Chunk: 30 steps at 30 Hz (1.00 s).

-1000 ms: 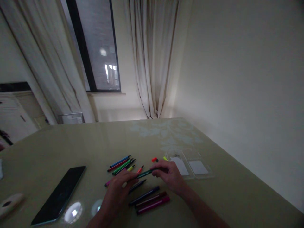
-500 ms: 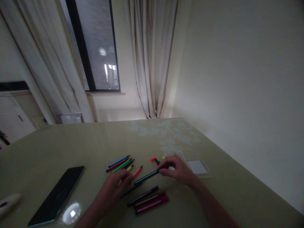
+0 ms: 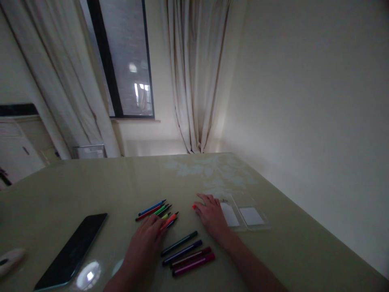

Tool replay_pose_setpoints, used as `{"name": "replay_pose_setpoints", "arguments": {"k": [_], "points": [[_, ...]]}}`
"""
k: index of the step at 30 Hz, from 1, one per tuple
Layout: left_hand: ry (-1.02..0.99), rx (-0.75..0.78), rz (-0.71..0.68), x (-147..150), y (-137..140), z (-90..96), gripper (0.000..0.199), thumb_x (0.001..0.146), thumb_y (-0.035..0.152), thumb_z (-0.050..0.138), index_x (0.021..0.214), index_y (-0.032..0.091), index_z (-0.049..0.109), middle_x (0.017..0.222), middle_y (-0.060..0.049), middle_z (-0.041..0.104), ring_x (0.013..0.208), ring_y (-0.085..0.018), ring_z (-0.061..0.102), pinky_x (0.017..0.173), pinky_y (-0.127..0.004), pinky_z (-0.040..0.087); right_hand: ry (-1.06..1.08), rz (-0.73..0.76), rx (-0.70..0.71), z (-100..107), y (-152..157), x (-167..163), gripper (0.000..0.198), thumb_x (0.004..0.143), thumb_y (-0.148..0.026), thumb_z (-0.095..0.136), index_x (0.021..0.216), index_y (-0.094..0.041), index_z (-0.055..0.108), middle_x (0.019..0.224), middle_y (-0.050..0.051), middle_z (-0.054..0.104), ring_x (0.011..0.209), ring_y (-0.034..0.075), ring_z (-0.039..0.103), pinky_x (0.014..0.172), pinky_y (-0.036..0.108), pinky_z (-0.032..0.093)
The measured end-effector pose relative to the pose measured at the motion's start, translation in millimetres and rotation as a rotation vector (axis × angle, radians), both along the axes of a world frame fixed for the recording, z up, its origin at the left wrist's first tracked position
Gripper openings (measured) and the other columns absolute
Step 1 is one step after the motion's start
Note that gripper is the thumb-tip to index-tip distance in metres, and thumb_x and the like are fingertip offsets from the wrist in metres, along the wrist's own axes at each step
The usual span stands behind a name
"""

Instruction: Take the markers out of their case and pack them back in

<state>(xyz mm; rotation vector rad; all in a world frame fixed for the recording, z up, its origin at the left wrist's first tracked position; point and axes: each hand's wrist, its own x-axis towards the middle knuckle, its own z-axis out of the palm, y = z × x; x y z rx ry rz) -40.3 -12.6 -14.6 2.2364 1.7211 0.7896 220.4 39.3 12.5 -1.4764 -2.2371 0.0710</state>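
My left hand (image 3: pixel 146 238) is closed at the rear of a dark uncapped felt-tip pen (image 3: pixel 173 222), which lies right beside an orange felt-tip pen (image 3: pixel 169 220). Several more uncapped pens, among them a blue one (image 3: pixel 152 207), lie just beyond its fingers. Over the small loose caps is my right hand (image 3: pixel 210 214), fingers spread and lowered; an orange cap (image 3: pixel 194 207) peeks out by its thumb side, and the other caps are hidden. Between the forearms rest several capped pens, with a dark green pen (image 3: pixel 179 243) farthest and a magenta pen (image 3: pixel 193 265) nearest.
A clear plastic case (image 3: pixel 267 226) with white cards lies unfolded right of my right hand. A dark tablet or phone (image 3: pixel 73 251) is on the left, with a white rounded object (image 3: pixel 12 259) at the edge. The table (image 3: pixel 100 182) meets a wall on the right.
The dark green capped pen that my right hand held now lies in the row of capped pens. My right hand has moved left over the caps. My left hand brought the dark pen beside the orange one.
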Motion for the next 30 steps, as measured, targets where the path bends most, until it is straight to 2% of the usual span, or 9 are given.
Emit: {"name": "replay_pose_setpoints", "arguments": {"k": [4,9,12,14,16,20,26,30], "points": [[-0.068,0.053,0.032,-0.4,-0.5,6.8,0.031,0.099,0.038,0.049,0.107,0.027,0.076,0.108,-0.008,0.071,0.106,-0.028,0.066,0.093,-0.046,0.053,0.025,0.009,-0.002,0.9,-3.6,2.4,0.018,0.099,-0.018,0.061,0.096,-0.024,0.077,0.135,0.006,0.069,0.123,0.030,0.055,0.100,0.046,0.038],[-0.118,0.119,0.046,3.5,-1.8,12.8,0.030,0.100,0.038,0.049,0.109,0.028,0.076,0.110,-0.007,0.071,0.106,-0.027,0.065,0.095,-0.046,0.053,0.010,0.035,-0.047,0.7,-9.7,4.2,0.023,0.097,-0.017,0.065,0.114,-0.028,0.075,0.142,0.006,0.064,0.129,0.030,0.053,0.104,0.048,0.035],[-0.123,0.126,0.038,5.7,-1.9,11.5,0.031,0.100,0.038,0.049,0.110,0.028,0.076,0.110,-0.007,0.072,0.107,-0.028,0.066,0.096,-0.048,0.053,0.016,0.058,-0.071,-1.8,-8.9,1.9,0.016,0.097,-0.019,0.065,0.101,-0.027,0.078,0.142,0.005,0.065,0.130,0.030,0.054,0.104,0.048,0.034],[-0.148,0.155,0.037,6.2,-1.9,11.3,0.033,0.102,0.042,0.048,0.111,0.028,0.076,0.114,-0.007,0.072,0.109,-0.028,0.066,0.097,-0.047,0.054,0.104,0.079,-0.062,-1.1,-8.9,1.4,0.014,0.098,-0.021,0.064,0.097,-0.025,0.077,0.133,0.005,0.070,0.125,0.028,0.058,0.104,0.046,0.035],[-0.185,0.199,0.024,6.1,-2.0,12.4,0.037,0.103,0.048,0.046,0.111,0.029,0.076,0.117,-0.008,0.073,0.111,-0.028,0.067,0.096,-0.045,0.055,0.249,0.105,-0.053,1.7,-10.6,2.7,0.013,0.100,-0.026,0.063,0.102,-0.024,0.076,0.120,0.006,0.075,0.114,0.025,0.063,0.100,0.041,0.038],[-0.208,0.229,-0.035,6.9,-3.2,15.6,0.043,0.102,0.058,0.044,0.110,0.031,0.076,0.111,-0.006,0.077,0.108,-0.027,0.070,0.094,-0.044,0.057,0.461,0.174,-0.055,7.8,-17.1,7.0,0.025,0.102,-0.041,0.058,0.104,-0.022,0.075,0.102,0.006,0.077,0.099,0.023,0.067,0.092,0.036,0.043],[-0.219,0.211,-0.056,11.8,-6.5,13.2,0.042,0.102,0.059,0.045,0.110,0.032,0.076,0.107,-0.004,0.077,0.102,-0.025,0.072,0.095,-0.042,0.056,0.508,0.206,-0.038,11.9,-22.9,4.2,0.029,0.103,-0.045,0.057,0.103,-0.023,0.076,0.100,0.006,0.077,0.097,0.023,0.067,0.090,0.035,0.043],[-0.199,0.210,-0.081,12.3,-6.1,11.1,0.038,0.102,0.055,0.048,0.109,0.032,0.077,0.101,-0.004,0.077,0.096,-0.023,0.071,0.085,-0.034,0.058,0.515,0.258,-0.068,14.6,-26.4,0.4,0.026,0.101,-0.044,0.060,0.102,-0.024,0.078,0.098,0.005,0.077,0.096,0.022,0.066,0.089,0.035,0.045]]}}
